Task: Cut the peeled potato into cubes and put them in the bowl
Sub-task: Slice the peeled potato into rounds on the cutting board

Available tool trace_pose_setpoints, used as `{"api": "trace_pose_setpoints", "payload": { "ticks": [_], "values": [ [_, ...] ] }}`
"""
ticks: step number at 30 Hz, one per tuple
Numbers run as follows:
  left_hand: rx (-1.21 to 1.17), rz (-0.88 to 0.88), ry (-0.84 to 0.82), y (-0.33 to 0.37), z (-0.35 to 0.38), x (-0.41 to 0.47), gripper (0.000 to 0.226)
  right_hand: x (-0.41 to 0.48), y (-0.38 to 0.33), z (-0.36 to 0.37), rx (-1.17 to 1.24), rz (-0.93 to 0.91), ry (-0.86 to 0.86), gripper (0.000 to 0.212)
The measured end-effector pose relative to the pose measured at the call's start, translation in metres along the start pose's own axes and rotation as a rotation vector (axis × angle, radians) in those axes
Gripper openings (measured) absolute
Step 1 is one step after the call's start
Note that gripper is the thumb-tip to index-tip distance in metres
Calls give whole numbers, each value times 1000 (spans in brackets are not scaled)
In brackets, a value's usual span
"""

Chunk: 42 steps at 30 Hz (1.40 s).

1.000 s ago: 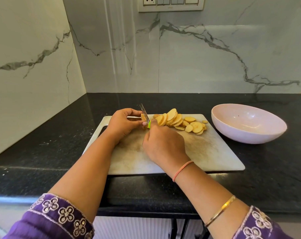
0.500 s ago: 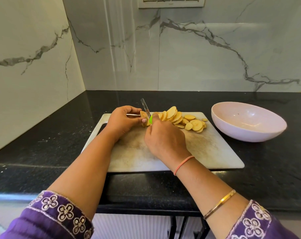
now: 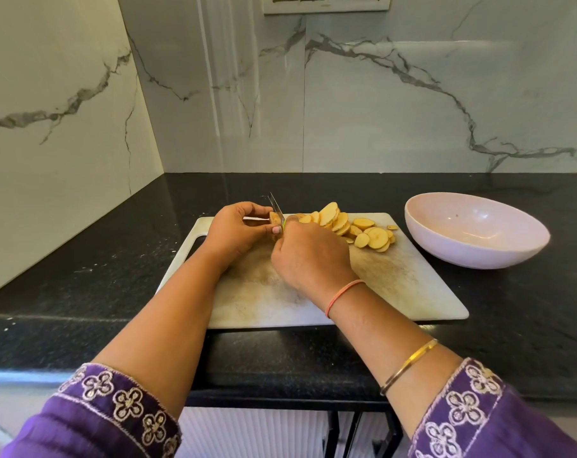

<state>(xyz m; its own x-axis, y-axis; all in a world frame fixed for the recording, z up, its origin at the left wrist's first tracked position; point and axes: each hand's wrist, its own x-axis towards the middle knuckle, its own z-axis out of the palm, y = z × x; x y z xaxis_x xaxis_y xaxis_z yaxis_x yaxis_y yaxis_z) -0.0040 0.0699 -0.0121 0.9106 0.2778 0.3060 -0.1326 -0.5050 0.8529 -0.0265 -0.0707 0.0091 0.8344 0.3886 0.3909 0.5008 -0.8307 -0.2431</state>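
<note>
Marble walls (image 3: 379,110) back your black counter (image 3: 82,276); board (image 3: 396,285) holds potato slices (image 3: 376,238), bowl (image 3: 472,251) beside it. Left hand (image 3: 234,231) pinches potato stub (image 3: 274,217), right hand (image 3: 310,259) grips knife (image 3: 276,206).

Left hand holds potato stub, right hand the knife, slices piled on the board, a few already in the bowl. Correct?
No: in the head view the slices all lie on the board, none in the bowl. Left hand on potato stub, right hand on knife: right.
</note>
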Motion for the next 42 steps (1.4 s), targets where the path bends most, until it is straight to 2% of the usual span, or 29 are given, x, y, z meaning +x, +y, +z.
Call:
{"api": "trace_pose_setpoints", "payload": {
  "ticks": [7,23,29,36,42],
  "values": [
    [20,-39,7,-3,-5,1,28,-14,-3,-2,15,-24,-121,29],
    [-37,-25,-82,2,-1,-5,30,-1,-3,-7,124,69,-187,25],
    [-6,-25,-100,0,3,-3,30,-6,-3,-3,87,62,-183,30],
    [9,-53,-71,-2,0,-2,32,-11,-5,-7,40,52,-255,20],
    [19,-84,-38,-2,-2,-1,31,-18,-6,-17,11,3,-280,22]
  ]
}}
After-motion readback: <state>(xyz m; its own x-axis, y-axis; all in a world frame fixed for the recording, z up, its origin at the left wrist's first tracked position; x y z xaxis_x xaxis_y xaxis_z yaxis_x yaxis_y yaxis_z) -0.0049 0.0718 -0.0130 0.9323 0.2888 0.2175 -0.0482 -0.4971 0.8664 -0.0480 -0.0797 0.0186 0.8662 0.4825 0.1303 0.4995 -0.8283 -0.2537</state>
